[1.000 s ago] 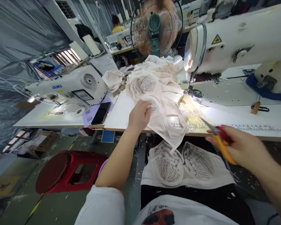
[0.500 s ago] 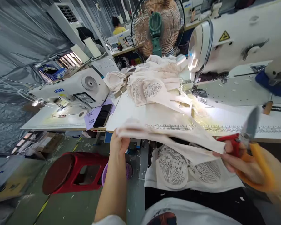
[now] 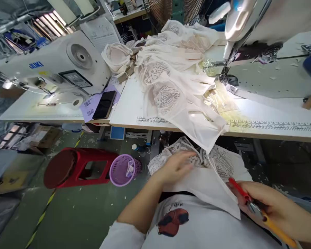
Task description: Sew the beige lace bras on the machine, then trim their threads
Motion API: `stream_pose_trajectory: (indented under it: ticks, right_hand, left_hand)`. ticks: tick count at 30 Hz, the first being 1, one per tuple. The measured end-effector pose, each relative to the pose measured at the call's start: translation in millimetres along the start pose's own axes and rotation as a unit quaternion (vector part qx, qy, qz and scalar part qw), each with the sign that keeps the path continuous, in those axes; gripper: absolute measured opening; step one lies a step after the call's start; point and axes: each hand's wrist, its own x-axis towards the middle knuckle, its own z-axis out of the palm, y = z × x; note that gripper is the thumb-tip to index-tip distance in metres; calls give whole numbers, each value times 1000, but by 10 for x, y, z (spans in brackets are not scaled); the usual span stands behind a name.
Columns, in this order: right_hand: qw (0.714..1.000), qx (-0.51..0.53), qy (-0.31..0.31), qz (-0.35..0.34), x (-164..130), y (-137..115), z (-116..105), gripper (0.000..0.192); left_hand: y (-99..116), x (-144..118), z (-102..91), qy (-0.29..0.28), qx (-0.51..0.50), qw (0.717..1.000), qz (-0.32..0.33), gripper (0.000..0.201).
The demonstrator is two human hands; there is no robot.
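Far left: one red stool (image 3: 67,167) on open floor, one purple basket (image 3: 124,169) just beside it, both clear of the table edge (image 3: 145,125). One phone (image 3: 104,104) lies near that edge, beside one sewing machine (image 3: 54,65). Left hand (image 3: 175,167) lies flat, fingers loose and open, pressing the lace garment (image 3: 197,173) on the lap, below the table edge. A heap of cream garments (image 3: 176,79) spills over the edge, one corner hanging down to the lap piece. Right hand (image 3: 274,211) is clenched round one pair of scissors (image 3: 251,204), red and yellow handles, near the garment's right corner. A second machine (image 3: 261,27) stands at upper right.
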Motion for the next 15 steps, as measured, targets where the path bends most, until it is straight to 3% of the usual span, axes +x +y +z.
stream_pose_trajectory:
  ticks: [2,3,4,6,8,10,15]
  right_hand:
    - [1000,9,-2,14,-43,10,32,10]
    - [999,14,7,31,-73,32,35,12]
    - [999,22,16,46,-107,68,24,12]
    - [997,46,26,55,-183,166,-49,12]
    - [997,50,32,52,-235,264,-180,32]
    - [997,6,19,70,-221,314,-331,47]
    - [968,-158,-177,84,81,205,-539,43]
  left_hand:
    - [100,116,222,-132,-17,991,8,46]
    - [122,144,323,-160,-44,986,0,46]
    - [128,153,411,-160,-83,984,-12,44]
    - [113,127,532,-101,-172,979,-49,37]
    - [93,73,571,-40,-242,965,-90,32]
    - [89,24,547,-32,-263,957,-116,34]
    - [128,-28,435,-59,-196,973,-103,41]
